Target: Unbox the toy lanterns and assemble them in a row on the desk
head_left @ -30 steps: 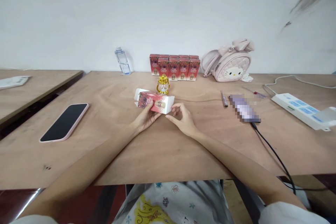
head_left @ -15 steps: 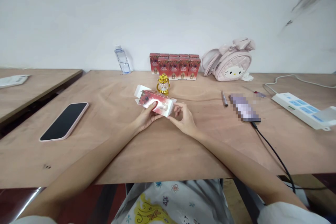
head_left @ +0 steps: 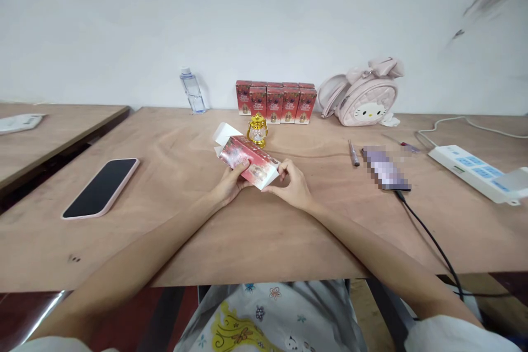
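A small red printed carton (head_left: 249, 160) is held tilted above the wooden table (head_left: 264, 231), its white flap open at the far left end. My left hand (head_left: 229, 184) grips its near side with the thumb on top. My right hand (head_left: 292, 184) pinches the carton's lower right end. Just behind the carton stands a little gold lantern (head_left: 257, 130), free of both hands.
A row of matching red cartons (head_left: 275, 101) lines the wall, with a water bottle (head_left: 192, 91) to the left and a pink cat-face bag (head_left: 365, 99) to the right. A phone (head_left: 101, 187) lies at left; a pen (head_left: 353, 154), charging device (head_left: 385, 169) and power strip (head_left: 474, 173) at right.
The carton has been tipped, its left end raised and right end lowered, and my right hand has closed onto its right end.
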The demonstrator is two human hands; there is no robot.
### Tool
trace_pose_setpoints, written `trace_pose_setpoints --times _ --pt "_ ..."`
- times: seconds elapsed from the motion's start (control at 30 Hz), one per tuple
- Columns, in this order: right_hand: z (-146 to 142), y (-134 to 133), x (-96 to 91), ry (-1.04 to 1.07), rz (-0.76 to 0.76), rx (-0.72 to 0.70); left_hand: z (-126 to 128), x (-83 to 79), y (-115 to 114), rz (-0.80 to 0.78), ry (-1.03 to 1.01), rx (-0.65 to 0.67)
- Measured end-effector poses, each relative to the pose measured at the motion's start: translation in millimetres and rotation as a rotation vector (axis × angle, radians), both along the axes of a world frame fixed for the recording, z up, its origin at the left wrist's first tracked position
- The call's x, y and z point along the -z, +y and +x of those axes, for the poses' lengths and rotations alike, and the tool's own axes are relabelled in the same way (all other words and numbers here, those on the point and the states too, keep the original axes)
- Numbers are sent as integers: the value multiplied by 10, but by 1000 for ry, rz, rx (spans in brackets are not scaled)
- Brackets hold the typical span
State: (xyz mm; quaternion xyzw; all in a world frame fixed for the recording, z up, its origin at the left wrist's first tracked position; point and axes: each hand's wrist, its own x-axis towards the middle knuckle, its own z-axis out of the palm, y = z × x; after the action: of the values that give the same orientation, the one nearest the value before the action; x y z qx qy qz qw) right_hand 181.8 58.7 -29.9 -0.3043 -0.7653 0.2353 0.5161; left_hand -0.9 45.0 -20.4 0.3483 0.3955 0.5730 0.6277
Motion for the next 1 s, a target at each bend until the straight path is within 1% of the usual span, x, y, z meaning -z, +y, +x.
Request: trace_pose_setpoints --times 0.13,0.27,0.33,0.43,0.53,0.6,0.7,0.77,0.83,0.93,1.0 --pt "6 -8 -14 -25 73 1 7 4 20 -6 -17 -14" --pt "15 -29 -16 -39 161 -53 -26 -30 95 -94 -94 -108" --pt "14 -35 -11 -47 166 -60 -60 -50 136 -133 -131 -144" --pt "10 -36 -3 -49 150 -24 -104 -62 174 -177 -159 -136" --pt "11 -40 8 -59 186 -17 -113 -57 175 -186 -174 -116" --pt "13 -47 18 -105 251 -13 -101 -60 161 -181 -180 -99" --pt "13 -47 38 -222 419 7 -77 -85 135 -186 -181 -72" --pt "11 -37 54 -297 549 50 -66 -106 123 -199 -178 -66" --pt "10 -21 67 -347 648 127 -62 -118 120 -213 -176 -67" --pt "10 -4 74 -383 725 229 -64 -114 129 -213 -185 -68" --pt "11 -2 71 -396 748 261 -68 -101 137 -194 -192 -69"
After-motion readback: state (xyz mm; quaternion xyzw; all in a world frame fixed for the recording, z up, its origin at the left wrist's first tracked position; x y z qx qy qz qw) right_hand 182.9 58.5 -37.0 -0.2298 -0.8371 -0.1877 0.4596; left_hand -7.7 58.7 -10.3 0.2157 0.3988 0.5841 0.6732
